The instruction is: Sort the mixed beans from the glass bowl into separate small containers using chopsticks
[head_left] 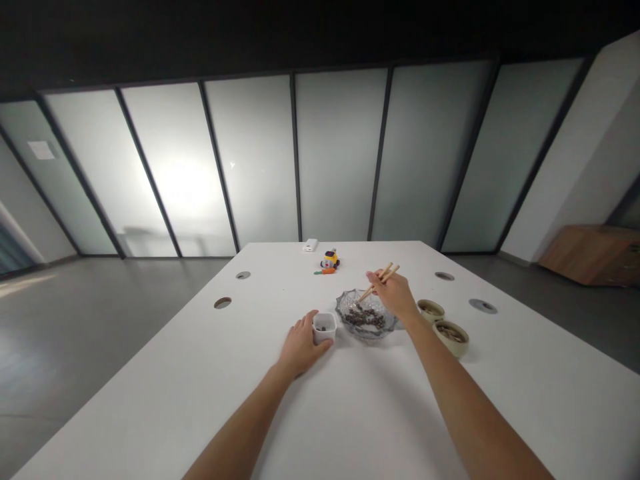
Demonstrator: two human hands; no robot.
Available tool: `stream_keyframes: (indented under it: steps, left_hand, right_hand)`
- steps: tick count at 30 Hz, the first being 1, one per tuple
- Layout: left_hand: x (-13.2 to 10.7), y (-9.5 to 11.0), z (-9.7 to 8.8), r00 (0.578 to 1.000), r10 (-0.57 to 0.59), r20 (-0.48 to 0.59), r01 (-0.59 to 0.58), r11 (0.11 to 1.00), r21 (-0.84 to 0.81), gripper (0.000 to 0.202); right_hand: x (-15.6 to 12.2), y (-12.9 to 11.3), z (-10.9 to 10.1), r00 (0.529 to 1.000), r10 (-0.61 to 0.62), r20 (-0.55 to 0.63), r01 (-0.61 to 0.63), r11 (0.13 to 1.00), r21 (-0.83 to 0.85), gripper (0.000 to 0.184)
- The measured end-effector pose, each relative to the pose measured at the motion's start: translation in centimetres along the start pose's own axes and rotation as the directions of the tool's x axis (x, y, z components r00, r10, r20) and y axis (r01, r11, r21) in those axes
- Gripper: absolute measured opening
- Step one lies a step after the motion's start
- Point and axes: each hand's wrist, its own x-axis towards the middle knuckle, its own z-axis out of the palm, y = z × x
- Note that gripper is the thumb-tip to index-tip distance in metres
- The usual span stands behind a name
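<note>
My left hand (301,345) is wrapped round a small white cup (325,327) that stands on the white table (350,413); a few dark pieces lie inside the cup. My right hand (395,293) grips a pair of wooden chopsticks (380,280). Their tips point down into a clear glass bowl (367,315) filled with several small dark pieces. The bowl sits just right of the cup.
Two beige ceramic bowls (431,309) (451,335) stand right of the glass bowl. A small colourful toy (329,260) and a white box (311,245) lie at the far edge. Round cable holes (223,303) (483,306) are set in the tabletop. A wooden cabinet (590,253) stands far right.
</note>
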Motion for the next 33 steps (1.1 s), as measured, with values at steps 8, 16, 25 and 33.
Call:
stream_keyframes:
  steps: [8, 16, 25, 33]
  left_hand:
    - [0.2, -0.4, 0.5, 0.999, 0.019, -0.033, -0.019, 1.0, 0.0, 0.07]
    - [0.3, -0.3, 0.5, 1.0, -0.004, -0.023, 0.004, 1.0, 0.015, 0.07]
    - [0.6, -0.6, 0.8, 1.0, 0.014, -0.023, -0.013, 0.999, 0.043, 0.071]
    - [0.5, -0.8, 0.9, 0.999, 0.024, -0.022, -0.023, 0.998, 0.053, 0.071]
  right_hand:
    - [0.8, -0.2, -2.7, 0.998, -0.057, 0.002, 0.056, 0.983, -0.172, 0.048]
    - [0.3, 0.7, -1.7, 0.972, 0.133, 0.194, -0.114, 0.988, -0.105, 0.027]
    - [-0.2, 1.8, -0.6, 0.965, 0.189, 0.183, -0.177, 0.981, -0.079, 0.026]
    - [1.1, 0.4, 0.3, 0.97, 0.086, 0.226, -0.055, 0.988, -0.141, 0.027]
